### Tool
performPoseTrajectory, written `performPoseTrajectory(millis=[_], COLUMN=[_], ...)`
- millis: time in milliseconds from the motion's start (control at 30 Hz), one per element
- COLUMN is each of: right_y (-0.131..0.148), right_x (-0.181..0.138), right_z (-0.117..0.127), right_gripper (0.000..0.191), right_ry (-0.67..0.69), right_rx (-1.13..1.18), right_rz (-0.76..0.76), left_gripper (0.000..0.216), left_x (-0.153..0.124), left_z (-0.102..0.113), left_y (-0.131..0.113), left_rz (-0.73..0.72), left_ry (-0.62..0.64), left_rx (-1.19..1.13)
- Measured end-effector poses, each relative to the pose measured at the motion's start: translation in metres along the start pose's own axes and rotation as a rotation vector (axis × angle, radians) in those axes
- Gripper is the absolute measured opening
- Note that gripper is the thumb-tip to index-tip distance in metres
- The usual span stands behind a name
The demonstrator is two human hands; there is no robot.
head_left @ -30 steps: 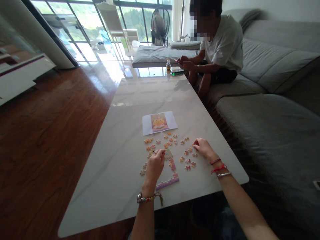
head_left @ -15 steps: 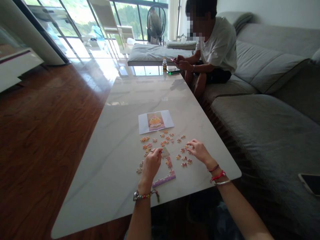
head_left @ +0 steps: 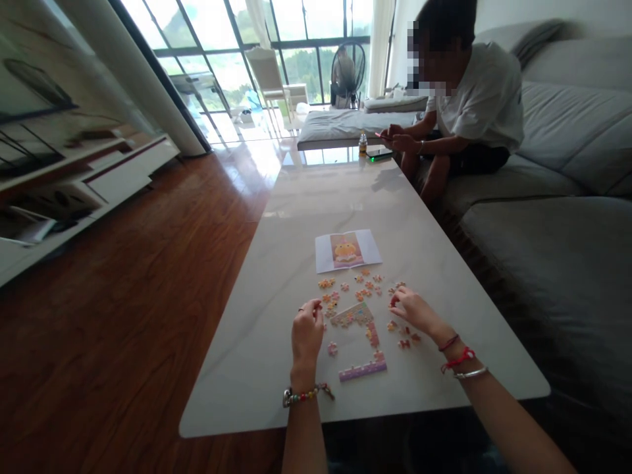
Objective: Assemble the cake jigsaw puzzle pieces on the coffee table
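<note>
A partly joined jigsaw puzzle [head_left: 363, 376] lies on the table, its top, right and bottom borders forming an open frame. My left hand [head_left: 307, 336] is just left of it, fingertips pinched together; whatever they hold is too small to make out. To the right, my right hand [head_left: 417, 311] reaches down among loose pieces, its fingers closed on a reddish puzzle piece [head_left: 392, 305]. Loose puzzle pieces [head_left: 368, 288] are scattered above the frame, and more puzzle pieces [head_left: 404, 343] lie below my right hand. One pink piece [head_left: 332, 348] sits at the frame's open left side.
Behind the pieces lies a creased paper sheet [head_left: 372, 247] with the printed picture. On the far end of the white table [head_left: 237, 355] stand a small bottle [head_left: 363, 143] and a phone [head_left: 379, 153]. A person [head_left: 486, 99] holding a phone sits on the grey sofa [head_left: 553, 243].
The camera view has swung left, so the scene appears further right. My left hand has moved off the puzzle's top border to its left side, uncovering it. My right hand stays by the right-hand pieces.
</note>
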State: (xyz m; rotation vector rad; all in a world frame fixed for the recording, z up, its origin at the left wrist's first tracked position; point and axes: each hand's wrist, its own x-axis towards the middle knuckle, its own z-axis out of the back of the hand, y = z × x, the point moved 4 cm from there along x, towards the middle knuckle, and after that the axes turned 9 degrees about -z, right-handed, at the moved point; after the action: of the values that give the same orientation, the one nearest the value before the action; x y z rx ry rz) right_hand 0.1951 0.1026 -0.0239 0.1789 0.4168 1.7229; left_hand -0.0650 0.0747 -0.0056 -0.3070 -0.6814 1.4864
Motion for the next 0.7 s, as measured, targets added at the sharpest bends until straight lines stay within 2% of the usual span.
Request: performPoseTrajectory(millis=[133, 300, 433, 567, 633, 700], right_y=[0.013, 0.01, 0.013, 0.049, 0.079, 0.109], right_x=[0.01, 0.005, 0.011, 0.044, 0.067, 0.089], right_z=[-0.001, -0.012, -0.006, 0.005, 0.002, -0.007], right_gripper=[0.009, 0.005, 0.004, 0.011, 0.011, 0.023], right_ry=[-0.017, 0.017, -0.008, -0.089, -0.058, -0.044], right_rx=[-0.016, -0.03, 0.013, 0.088, 0.105, 0.081], right_rz=[0.053, 0.002, 0.003, 0.076, 0.148, 0.222], left_gripper=[0.022, 0.021, 0.02, 0.018, 0.017, 0.015], left_x=[-0.002, -0.009, -0.015, -0.016, -0.015, -0.015], left_z=[0.004, 0.011, 0.014, 0.011, 0.008, 0.006], left_y=[0.013, 0.029, 0.038, 0.044, 0.046, 0.048], left_rz=[0.093, 0.187, 0.219, 0.239, 0.253, 0.257], left_ry=[0.014, 0.054, 0.12, 0.165, 0.194, 0.222], left_rx=[0.012, 0.055, 0.061, 0.033, 0.017, 0.0])
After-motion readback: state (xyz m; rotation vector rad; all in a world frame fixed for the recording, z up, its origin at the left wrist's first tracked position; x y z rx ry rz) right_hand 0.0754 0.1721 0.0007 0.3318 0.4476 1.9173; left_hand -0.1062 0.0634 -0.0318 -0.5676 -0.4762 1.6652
